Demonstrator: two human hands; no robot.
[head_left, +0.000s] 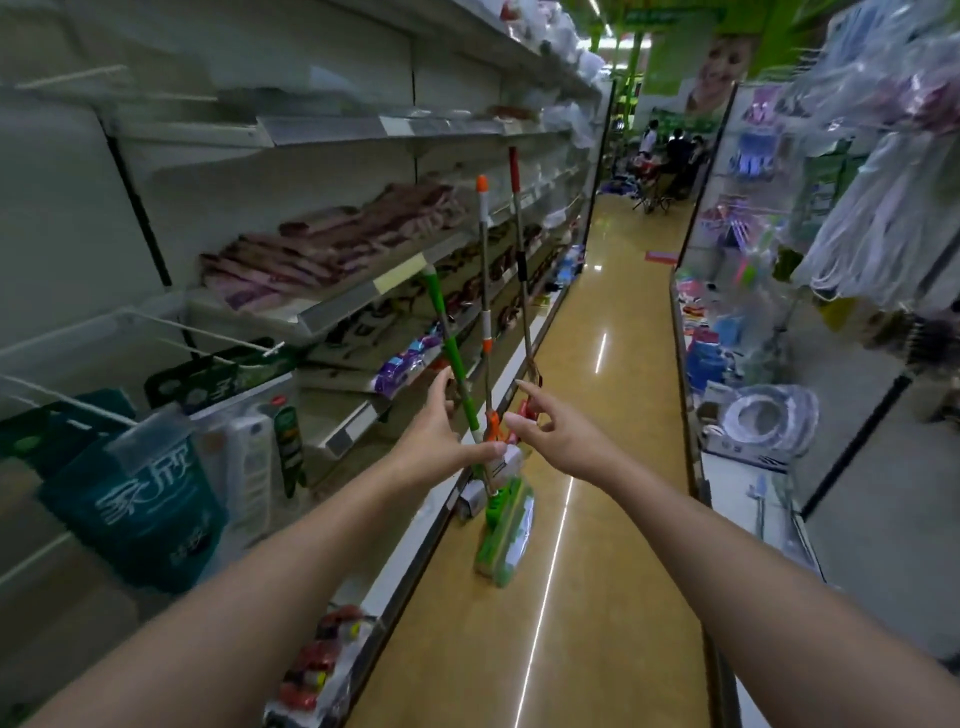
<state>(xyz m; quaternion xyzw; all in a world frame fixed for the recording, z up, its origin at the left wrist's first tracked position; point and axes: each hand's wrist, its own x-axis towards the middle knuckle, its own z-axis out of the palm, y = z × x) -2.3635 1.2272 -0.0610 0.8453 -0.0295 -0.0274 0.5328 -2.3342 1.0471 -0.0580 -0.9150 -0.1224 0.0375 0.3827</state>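
Observation:
Three mops lean against the left shelf unit. The green-handled mop stands nearest, with its plastic-wrapped green head on the floor. Behind it are an orange-and-white-handled mop and a red-topped mop. My left hand is stretched out at the green handle's lower part, fingers straight and thumb spread, with the handle passing between them; no closed grip shows. My right hand is just right of the mops, index finger straight towards the red-topped mop's lower end, the other fingers loosely bent and holding nothing.
I stand in a shop aisle with a shiny tan floor. Left shelves carry folded pinkish cloths and packets; a teal bag hangs near me. Right racks hold packaged housewares. People stand at the aisle's far end.

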